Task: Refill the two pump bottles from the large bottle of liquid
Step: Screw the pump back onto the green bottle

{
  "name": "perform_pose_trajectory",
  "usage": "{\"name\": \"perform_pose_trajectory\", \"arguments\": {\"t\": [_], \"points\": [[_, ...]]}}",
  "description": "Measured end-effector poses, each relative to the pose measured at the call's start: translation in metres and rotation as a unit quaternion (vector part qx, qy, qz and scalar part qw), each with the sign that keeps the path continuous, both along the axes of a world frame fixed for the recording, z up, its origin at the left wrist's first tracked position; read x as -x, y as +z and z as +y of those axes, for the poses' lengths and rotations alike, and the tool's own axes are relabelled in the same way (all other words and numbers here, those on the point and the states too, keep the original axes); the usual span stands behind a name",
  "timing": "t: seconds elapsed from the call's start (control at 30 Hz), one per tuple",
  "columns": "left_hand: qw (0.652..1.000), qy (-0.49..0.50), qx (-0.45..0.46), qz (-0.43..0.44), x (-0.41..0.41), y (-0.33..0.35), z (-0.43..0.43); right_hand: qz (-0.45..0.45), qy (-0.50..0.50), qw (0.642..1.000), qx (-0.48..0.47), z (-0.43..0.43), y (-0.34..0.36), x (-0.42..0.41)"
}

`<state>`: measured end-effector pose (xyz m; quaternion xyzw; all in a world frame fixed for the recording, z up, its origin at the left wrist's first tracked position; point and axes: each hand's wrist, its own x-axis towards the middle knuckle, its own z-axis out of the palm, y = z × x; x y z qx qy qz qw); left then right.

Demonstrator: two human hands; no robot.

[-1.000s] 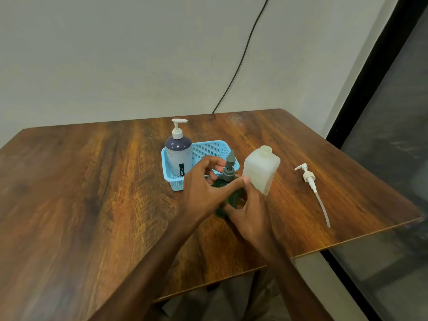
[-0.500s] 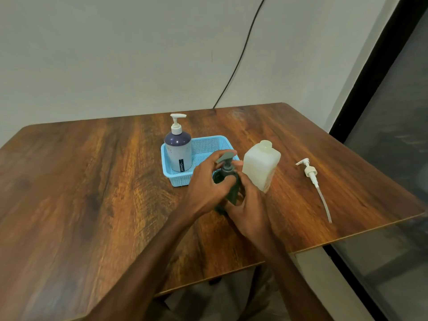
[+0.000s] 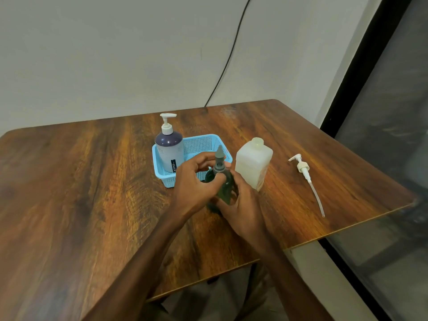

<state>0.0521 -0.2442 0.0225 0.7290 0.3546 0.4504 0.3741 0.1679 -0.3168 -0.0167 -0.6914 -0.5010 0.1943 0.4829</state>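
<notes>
Your right hand [image 3: 240, 205] wraps the body of the dark green pump bottle [image 3: 224, 190], which stands on the wooden table [image 3: 92, 193] just near of the blue basket [image 3: 162, 172]. Your left hand [image 3: 196, 184] pinches its grey pump collar [image 3: 218, 168]. The large white bottle [image 3: 253, 164] stands uncapped just right; its loose pump [image 3: 305, 176] lies farther right. The purple pump bottle [image 3: 169, 149] stands in the basket.
</notes>
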Motion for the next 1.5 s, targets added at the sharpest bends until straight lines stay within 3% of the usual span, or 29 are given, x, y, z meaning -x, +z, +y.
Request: {"name": "perform_pose_trajectory", "arguments": {"t": [0.17,0.4,0.77,0.9,1.03,1.3,1.5], "points": [[0.997,-0.054,0.022,0.041,-0.009,0.0,-0.002,-0.003,-0.001,1.0,-0.004,-0.003,0.0,-0.002],[0.997,0.061,-0.032,-0.016,-0.006,-0.002,-0.002,-0.026,-0.013,1.0,0.011,-0.002,-0.001,0.001],[0.999,-0.031,-0.004,0.042,-0.005,-0.007,-0.001,-0.003,-0.006,1.0,-0.002,-0.002,0.003,0.002],[0.996,0.064,-0.043,0.034,-0.004,-0.006,-0.002,-0.02,-0.013,1.0,0.017,-0.004,0.004,0.002],[0.995,0.084,-0.058,-0.007,-0.008,-0.004,-0.003,-0.023,-0.015,0.999,0.019,-0.004,0.005,0.004],[0.996,-0.003,-0.074,0.043,0.009,0.006,0.011,-0.036,-0.017,0.999,0.011,-0.002,0.002,0.003],[0.995,0.034,-0.08,0.047,0.008,0.002,0.005,-0.04,-0.037,0.999,0.005,0.0,-0.002,0.006]]}}
